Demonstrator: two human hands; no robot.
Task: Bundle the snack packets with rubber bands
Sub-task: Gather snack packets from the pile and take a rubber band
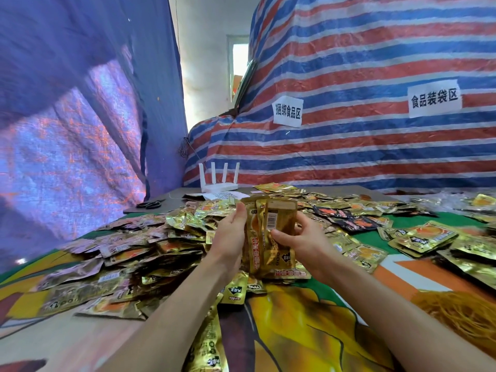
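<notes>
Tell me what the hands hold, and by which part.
An upright stack of gold snack packets: left hand grips its left edge, right hand pinches its right edge.

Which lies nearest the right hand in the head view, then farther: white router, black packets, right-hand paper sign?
1. black packets, just beyond the right hand that grips the packet stack, to its right.
2. white router, far back, to the left.
3. paper sign, high on the striped tarp behind.
</notes>
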